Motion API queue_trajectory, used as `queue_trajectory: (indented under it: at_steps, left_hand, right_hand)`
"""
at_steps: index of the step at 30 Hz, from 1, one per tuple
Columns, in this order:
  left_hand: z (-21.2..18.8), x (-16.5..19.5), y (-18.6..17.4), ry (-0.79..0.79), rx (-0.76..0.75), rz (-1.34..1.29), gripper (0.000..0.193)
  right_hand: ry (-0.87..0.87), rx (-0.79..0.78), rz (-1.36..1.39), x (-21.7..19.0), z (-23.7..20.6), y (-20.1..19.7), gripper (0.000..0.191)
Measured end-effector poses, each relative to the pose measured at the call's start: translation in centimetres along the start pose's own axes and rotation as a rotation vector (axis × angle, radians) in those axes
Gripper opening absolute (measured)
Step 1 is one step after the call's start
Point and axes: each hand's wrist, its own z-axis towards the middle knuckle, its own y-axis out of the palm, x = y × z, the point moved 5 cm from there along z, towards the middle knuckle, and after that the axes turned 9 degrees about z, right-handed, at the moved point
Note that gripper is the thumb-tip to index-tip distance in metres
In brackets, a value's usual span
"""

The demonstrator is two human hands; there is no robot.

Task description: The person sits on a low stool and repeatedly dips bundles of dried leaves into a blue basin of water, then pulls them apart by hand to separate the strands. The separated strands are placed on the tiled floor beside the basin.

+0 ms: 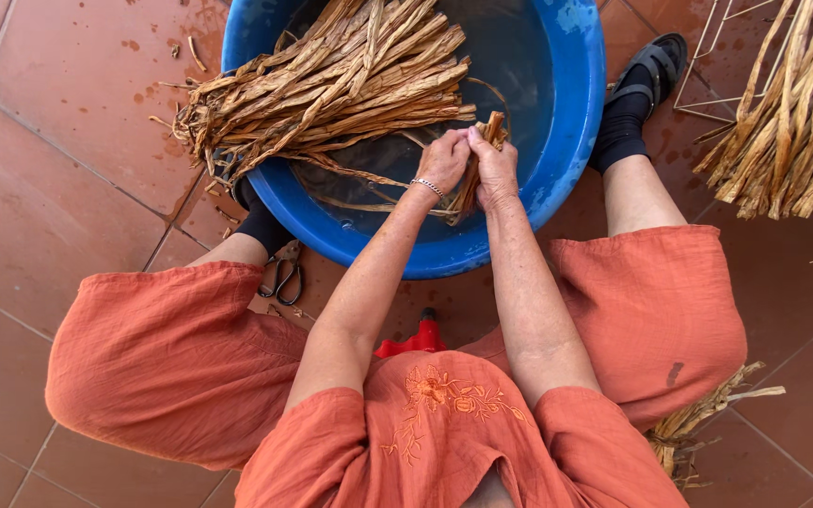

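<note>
A large blue plastic basin (pixel 571 103) stands on the tiled floor between my legs, with water in it. A thick bundle of long tan dried leaf strips (pixel 331 80) lies across its left rim, one end hanging out over the floor. Both hands are over the basin. My left hand (pixel 442 162), with a silver bracelet on the wrist, and my right hand (pixel 496 169) grip a small twisted bunch of wet brown strips (pixel 482 141) between them. A few loose strips trail in the water below the hands.
Black scissors (pixel 284 278) lie on the floor by my left knee. A red object (pixel 416 339) sits between my knees. More dried strips (pixel 792 113) hang over a wire rack (pixel 708 56) at the right. Another bunch (pixel 698 423) lies by my right thigh.
</note>
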Motion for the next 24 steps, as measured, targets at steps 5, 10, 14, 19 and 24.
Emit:
queue_trajectory:
  at_steps: [5, 10, 14, 19, 24]
  left_hand:
    - [-0.7, 0.1, 1.9, -0.056, -0.238, 0.311, 0.035]
    - [-2.7, 1.3, 1.2, 0.014, -0.198, 0.188, 0.032]
    - [-5.1, 1.1, 0.0, 0.120, -0.159, 0.207, 0.026]
    - [-9.2, -1.8, -2.0, 0.102, -0.200, 0.172, 0.019]
    - [-9.9, -5.8, -4.6, 0.105, -0.157, 0.236, 0.022]
  right_hand:
    - [-0.038, 0.045, 0.128, -0.4, 2.3, -1.5, 0.019]
    - [0.011, 0.187, 0.031, -2.6, 2.9, -1.7, 0.020]
    - [-0.040, 0.307, 0.042, -6.2, 3.8, -2.4, 0.017]
    - [-0.124, 0.332, 0.043, -10.7, 5.4, -4.0, 0.023]
    - [-0.208, 0.257, 0.026, -11.2, 6.0, -3.5, 0.021]
